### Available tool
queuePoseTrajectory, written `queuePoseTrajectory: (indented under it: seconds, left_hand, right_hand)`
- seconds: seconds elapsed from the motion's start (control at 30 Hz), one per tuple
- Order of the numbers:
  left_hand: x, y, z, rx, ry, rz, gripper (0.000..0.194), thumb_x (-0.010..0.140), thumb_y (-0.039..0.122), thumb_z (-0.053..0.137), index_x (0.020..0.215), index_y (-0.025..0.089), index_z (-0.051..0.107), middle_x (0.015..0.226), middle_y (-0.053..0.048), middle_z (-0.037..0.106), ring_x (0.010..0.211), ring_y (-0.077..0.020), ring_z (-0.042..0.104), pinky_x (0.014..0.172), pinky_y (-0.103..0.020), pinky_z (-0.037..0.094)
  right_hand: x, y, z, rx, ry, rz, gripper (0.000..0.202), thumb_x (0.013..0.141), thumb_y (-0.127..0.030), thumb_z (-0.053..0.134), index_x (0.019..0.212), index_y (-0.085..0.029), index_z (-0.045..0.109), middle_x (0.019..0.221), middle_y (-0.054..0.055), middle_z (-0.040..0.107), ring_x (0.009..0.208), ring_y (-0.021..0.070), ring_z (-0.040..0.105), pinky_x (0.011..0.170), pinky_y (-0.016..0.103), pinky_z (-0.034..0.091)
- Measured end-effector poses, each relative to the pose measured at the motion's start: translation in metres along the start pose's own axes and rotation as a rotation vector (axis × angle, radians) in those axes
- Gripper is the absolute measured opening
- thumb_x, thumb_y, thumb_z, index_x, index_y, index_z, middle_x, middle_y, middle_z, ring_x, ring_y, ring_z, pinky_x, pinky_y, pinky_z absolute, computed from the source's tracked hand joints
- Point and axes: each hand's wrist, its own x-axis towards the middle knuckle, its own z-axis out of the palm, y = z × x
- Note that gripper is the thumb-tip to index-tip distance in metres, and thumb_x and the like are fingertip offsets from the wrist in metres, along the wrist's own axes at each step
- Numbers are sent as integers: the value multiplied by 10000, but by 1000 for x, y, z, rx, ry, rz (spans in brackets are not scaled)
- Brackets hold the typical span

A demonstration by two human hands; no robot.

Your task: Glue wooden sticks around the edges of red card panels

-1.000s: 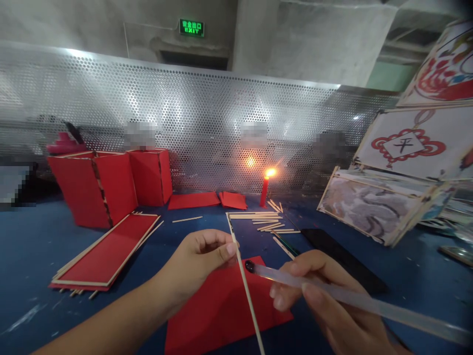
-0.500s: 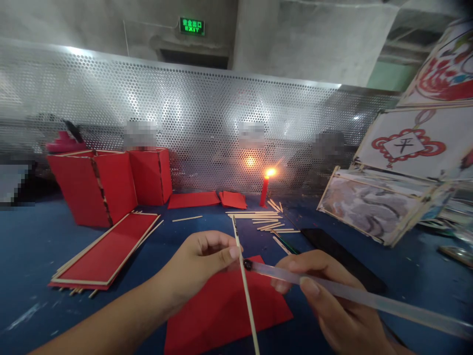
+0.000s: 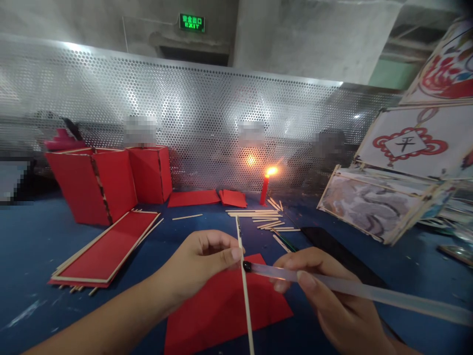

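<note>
Between thumb and fingers, my left hand (image 3: 210,261) pinches a thin wooden stick (image 3: 247,301) that stands tilted, with dark glue smeared near its upper end. My right hand (image 3: 328,291) holds a translucent glue stick (image 3: 354,288) whose blackened tip touches or nearly touches the wooden stick just below my left fingertips. Under both hands lies a sheet of red paper (image 3: 221,315). Farther back, a lit red candle (image 3: 264,190) stands upright on the blue table (image 3: 148,315).
Several loose wooden sticks (image 3: 254,214) lie before the candle. At left are red box frames (image 3: 114,182) and a stick-edged red panel (image 3: 111,246). Small red papers (image 3: 194,198) rest at the back. A black flat object (image 3: 336,256) and painted paper lantern (image 3: 373,202) are at right.
The wooden stick has tilted slightly, its top shifting right and its lower end left. The glue stick's far end has risen a little. Both hands keep their holds.
</note>
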Motion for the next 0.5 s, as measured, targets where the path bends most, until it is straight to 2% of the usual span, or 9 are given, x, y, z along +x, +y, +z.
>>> queuePoseTrajectory:
  seconds: [0.2,0.37,0.5]
  left_hand:
    - [1,1,1,5,-1,8,206,715,398,825,715,209,745,663,37,672,657,-111,568,713,-261,445]
    - [0,1,-1,3,-2,8,240,702,422,836,711,202,741,662,37,667,667,-113,569,722,-267,444]
    - [0,-1,-3,15,-1,-5,252,710,435,839,739,203,746,679,38,680,689,-120,583,767,-291,462]
  right_hand:
    - [-1,0,0,20,-29,24,248,1022,-333,506,869,-244,680,705,10,712,679,171,696,646,269,568]
    - [-3,0,-1,-12,-51,29,178,1012,-308,527,943,-263,685,761,8,725,739,173,709,673,263,566]
    - [-4,0,-1,15,-99,53,185,1017,-309,511,930,-273,670,761,-4,720,718,164,691,669,271,554]
